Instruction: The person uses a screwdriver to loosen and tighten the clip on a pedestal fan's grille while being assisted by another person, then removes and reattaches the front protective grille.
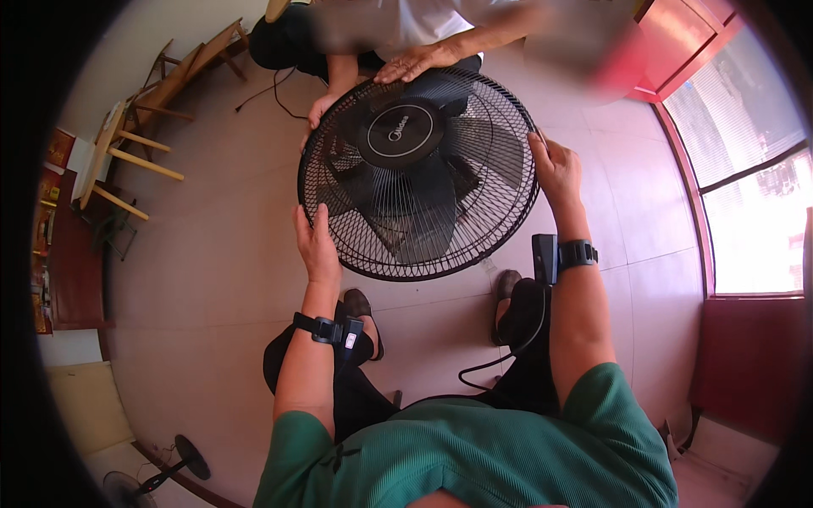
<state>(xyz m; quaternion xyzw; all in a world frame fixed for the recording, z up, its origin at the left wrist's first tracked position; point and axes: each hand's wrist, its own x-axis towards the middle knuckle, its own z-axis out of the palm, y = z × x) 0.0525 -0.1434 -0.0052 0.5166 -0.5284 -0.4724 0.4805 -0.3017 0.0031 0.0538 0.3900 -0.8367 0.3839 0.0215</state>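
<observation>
A large round black fan head (412, 207) with a wire cage is in front of me, its blades showing behind the wires and a round cap at its hub. My left hand (317, 248) grips the cage rim at the near left, thumb and fingers around the edge. On the right side of the rim, my right hand (557, 169) holds the edge with bent fingers. Across from me another person's hand (417, 63) lies on the far rim, and that person's other hand (320, 110) holds the far left edge. The back of the fan is hidden.
Wooden stools (127, 152) stand along the left wall beside a dark red cabinet (78, 254). A thin black cord (279, 97) lies on the tiled floor (203, 279) near the other person. A red-framed glass door (737, 127) is at the right. A small black fan (174, 466) stands at lower left.
</observation>
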